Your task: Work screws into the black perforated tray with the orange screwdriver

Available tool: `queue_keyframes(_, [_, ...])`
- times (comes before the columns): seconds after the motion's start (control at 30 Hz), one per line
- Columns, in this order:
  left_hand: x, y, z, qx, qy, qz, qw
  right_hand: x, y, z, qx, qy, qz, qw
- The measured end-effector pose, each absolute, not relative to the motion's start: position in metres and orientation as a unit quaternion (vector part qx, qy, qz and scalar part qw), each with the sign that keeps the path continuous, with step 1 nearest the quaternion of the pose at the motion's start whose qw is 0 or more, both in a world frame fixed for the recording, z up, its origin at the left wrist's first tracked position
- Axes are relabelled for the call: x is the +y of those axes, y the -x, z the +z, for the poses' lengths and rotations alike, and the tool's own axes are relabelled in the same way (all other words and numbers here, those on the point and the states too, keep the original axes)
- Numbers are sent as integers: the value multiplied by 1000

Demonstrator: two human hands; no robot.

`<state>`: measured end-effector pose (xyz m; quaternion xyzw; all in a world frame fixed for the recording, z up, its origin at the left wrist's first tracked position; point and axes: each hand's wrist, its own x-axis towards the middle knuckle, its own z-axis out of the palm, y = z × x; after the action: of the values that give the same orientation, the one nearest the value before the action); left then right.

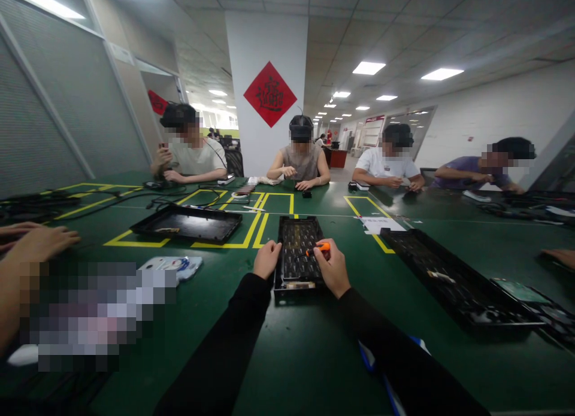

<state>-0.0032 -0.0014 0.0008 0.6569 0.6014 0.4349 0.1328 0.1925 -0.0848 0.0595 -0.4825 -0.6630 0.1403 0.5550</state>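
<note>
In front of me on the green table lies a shallow black tray, its long side pointing away from me. Rows of small, shiny pieces show inside it, too small to name. A pale strip sits at its near end. My left hand is closed on the tray's left edge. Over the right side, my right hand grips a screwdriver with an orange and black handle. It slants to the left over the tray, and its tip is hard to make out.
Another black tray lies to the left and a longer one to the right. A patterned phone case is at left, near another person's hand. Yellow tape marks the table. Several people sit across, with cables at far left.
</note>
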Motion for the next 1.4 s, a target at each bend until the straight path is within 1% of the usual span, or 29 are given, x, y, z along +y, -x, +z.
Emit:
queue_keyframes(0.77, [0,4,-1,599,-657,439,133,-83,-195,58,-640,491,128,577])
queue_keyframes(1.23, [0,3,-1,601,-658,435,132,-84,-193,58,-648,485,132,571])
queue_keyframes(1.4, [-2,3,1,600,-656,438,135,-84,-193,59,-630,481,132,594])
